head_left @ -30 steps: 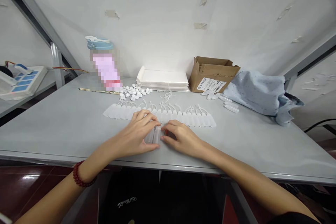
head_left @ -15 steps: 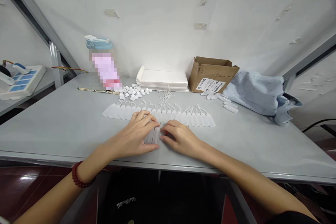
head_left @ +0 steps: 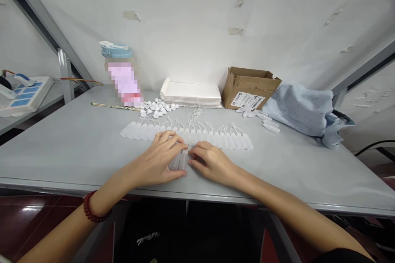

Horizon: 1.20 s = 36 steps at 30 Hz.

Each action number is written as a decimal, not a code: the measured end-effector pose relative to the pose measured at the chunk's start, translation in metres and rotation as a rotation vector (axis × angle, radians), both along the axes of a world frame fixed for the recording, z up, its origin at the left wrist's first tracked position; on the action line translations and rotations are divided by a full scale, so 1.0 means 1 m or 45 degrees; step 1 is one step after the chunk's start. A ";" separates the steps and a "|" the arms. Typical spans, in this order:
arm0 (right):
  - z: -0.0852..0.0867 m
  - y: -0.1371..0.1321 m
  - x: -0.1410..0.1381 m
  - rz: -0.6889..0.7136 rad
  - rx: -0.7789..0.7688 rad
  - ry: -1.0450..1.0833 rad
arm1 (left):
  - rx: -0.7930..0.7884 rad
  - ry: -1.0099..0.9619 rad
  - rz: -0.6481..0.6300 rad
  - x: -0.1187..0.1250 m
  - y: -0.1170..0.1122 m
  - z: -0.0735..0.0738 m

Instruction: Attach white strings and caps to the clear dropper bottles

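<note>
Head view: vials (head_left: pixel 183 160) near six o'clock, partly hidden.
Left hand (head_left: pixel 162 158) half open around them; whether it grips, I cannot tell. Right hand (head_left: pixel 213 162) loosely curled just beside, at their three o'clock; palm and any hold hidden.

Grey table (head_left: pixel 61 144): clear tubes (head_left: pixel 183 161), white caps (head_left: pixel 159 109) (clustered), cardboard box (head_left: pixel 251 84).
</note>
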State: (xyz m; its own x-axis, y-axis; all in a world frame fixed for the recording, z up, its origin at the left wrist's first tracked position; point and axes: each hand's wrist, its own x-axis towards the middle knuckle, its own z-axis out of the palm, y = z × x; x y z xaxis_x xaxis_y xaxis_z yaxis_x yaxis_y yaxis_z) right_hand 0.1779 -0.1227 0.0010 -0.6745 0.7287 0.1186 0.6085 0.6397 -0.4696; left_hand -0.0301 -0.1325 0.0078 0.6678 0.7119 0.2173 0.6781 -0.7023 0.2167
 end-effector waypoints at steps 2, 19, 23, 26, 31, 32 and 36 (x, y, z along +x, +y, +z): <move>0.000 0.000 0.000 -0.002 -0.003 -0.009 | -0.006 -0.007 0.002 0.000 0.000 0.000; 0.000 0.000 0.001 -0.003 0.007 -0.005 | -0.050 -0.064 0.031 -0.003 -0.001 0.000; 0.000 0.000 0.001 -0.009 0.001 0.002 | -0.037 -0.081 0.024 -0.004 -0.001 -0.004; 0.000 0.000 0.001 -0.009 0.004 0.011 | -0.040 -0.076 0.019 -0.004 -0.001 -0.003; 0.001 0.000 0.002 -0.015 -0.005 0.009 | -0.045 -0.071 0.033 -0.003 -0.002 0.000; 0.001 0.000 0.002 -0.014 -0.005 0.009 | -0.046 -0.069 0.036 -0.003 -0.002 0.001; 0.002 0.000 0.003 -0.002 -0.006 -0.005 | -0.044 -0.055 0.030 -0.002 -0.002 0.002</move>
